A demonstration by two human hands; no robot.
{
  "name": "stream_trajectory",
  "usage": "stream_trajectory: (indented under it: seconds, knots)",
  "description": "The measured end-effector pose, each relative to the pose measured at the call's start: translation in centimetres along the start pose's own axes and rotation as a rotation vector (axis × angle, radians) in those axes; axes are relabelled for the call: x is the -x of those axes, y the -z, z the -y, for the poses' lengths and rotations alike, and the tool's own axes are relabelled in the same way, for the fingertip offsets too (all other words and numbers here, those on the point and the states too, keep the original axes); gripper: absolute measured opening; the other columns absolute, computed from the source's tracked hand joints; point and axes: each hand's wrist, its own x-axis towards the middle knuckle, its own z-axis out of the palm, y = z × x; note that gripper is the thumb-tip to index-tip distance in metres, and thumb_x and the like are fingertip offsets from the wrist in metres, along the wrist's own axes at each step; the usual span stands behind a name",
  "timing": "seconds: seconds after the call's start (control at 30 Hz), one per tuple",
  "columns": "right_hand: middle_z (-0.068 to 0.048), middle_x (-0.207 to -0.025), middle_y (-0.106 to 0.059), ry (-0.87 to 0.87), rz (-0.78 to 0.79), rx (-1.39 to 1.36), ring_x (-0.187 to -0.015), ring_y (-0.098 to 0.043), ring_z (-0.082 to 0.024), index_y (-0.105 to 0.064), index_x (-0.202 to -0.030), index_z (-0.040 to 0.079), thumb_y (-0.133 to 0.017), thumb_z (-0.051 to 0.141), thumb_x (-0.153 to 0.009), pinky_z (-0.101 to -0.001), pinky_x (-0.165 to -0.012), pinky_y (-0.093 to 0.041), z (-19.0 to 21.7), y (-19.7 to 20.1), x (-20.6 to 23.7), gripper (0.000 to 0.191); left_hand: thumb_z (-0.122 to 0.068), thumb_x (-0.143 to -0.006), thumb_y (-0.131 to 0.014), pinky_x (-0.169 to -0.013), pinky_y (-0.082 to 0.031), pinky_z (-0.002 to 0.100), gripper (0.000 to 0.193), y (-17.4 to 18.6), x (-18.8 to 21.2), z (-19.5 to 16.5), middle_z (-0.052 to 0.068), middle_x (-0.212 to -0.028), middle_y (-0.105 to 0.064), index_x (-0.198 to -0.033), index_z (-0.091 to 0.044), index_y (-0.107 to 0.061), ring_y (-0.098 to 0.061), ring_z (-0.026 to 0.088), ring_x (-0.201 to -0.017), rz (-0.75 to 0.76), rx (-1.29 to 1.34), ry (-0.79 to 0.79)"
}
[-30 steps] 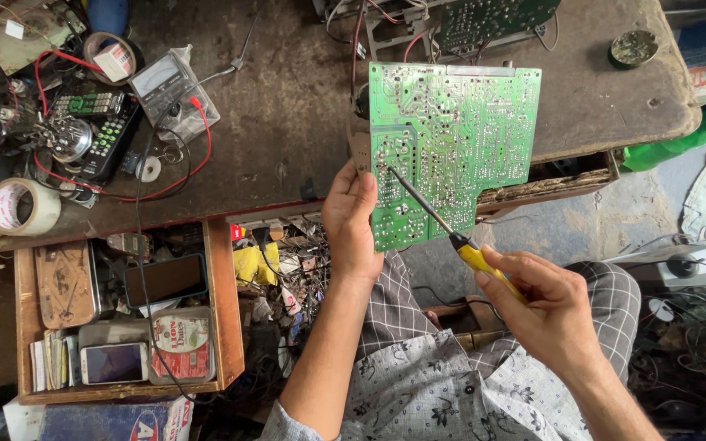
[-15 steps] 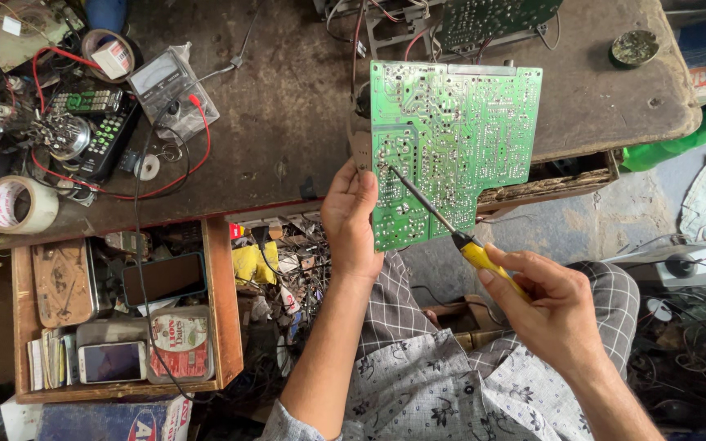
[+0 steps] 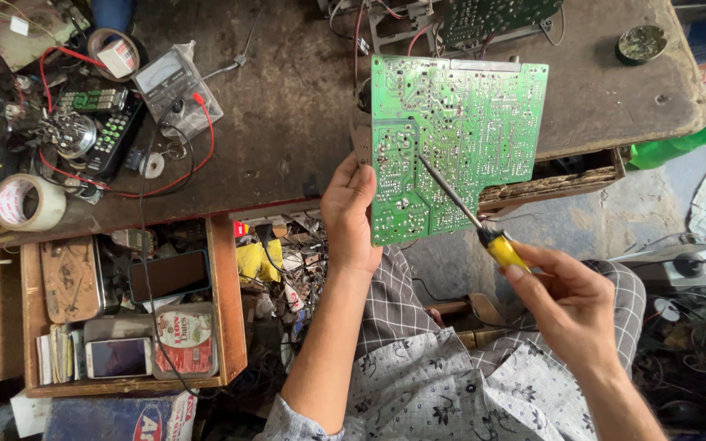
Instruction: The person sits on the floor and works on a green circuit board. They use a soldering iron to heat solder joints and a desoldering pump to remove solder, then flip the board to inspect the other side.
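Note:
My left hand (image 3: pixel 353 212) grips the left edge of a green circuit board (image 3: pixel 459 131), holding it upright with its solder side facing me, above the front edge of the dark workbench (image 3: pixel 288 122). My right hand (image 3: pixel 569 302) is closed on the yellow handle of a screwdriver (image 3: pixel 484 233). The thin metal shaft runs up and left, and its tip rests on the middle of the board.
An open wooden drawer (image 3: pixel 226 310) at lower left holds two phones, a tin and papers. On the bench lie a multimeter (image 3: pixel 175 86) with red and black leads, a tape roll (image 3: pixel 28 202) and another circuit board (image 3: pixel 492 16). Tangled wires fill the floor at right.
The screwdriver tip has shifted slightly along the board's solder side. The left hand keeps the board in about the same place.

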Motion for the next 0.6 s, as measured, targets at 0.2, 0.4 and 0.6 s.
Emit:
stream_trajectory:
  seconds: [0.2,0.4,0.6]
  knots:
    - [-0.009,-0.082,-0.076,-0.131,0.02,0.065,-0.055,-0.054,-0.003,-0.075,-0.124,0.003,-0.075,0.005,-0.09,-0.0176,-0.044,-0.038,-4.3,2.9,2.3,0.034,-0.016,-0.103,-0.066,-0.101,-0.052,0.032,0.048,0.6,-0.8,-0.3,0.014,-0.129,-0.068,-0.142,0.009,-0.052,-0.066,0.018,-0.116,0.038,-0.006,0.021]
    - [-0.007,-0.095,-0.076,-0.089,0.015,-0.147,-0.07,-0.062,-0.002,-0.07,-0.125,-0.001,-0.071,0.004,-0.092,-0.0169,-0.053,-0.046,-8.2,4.4,4.0,0.033,-0.016,-0.104,-0.065,-0.102,-0.052,0.032,0.047,0.7,-1.0,-0.4,0.013,-0.128,-0.069,-0.142,0.009,-0.054,-0.066,0.018,-0.115,0.048,-0.033,0.014]
    - [-0.01,-0.098,-0.076,-0.105,-0.015,-0.2,-0.067,-0.057,-0.001,-0.071,-0.127,-0.002,-0.07,0.001,-0.093,-0.0164,-0.051,-0.043,-9.4,4.7,4.2,0.034,-0.018,-0.105,-0.065,-0.1,-0.053,0.032,0.047,0.5,-0.9,-0.5,0.013,-0.126,-0.07,-0.141,0.009,-0.054,-0.067,0.018,-0.113,0.03,-0.067,0.012]
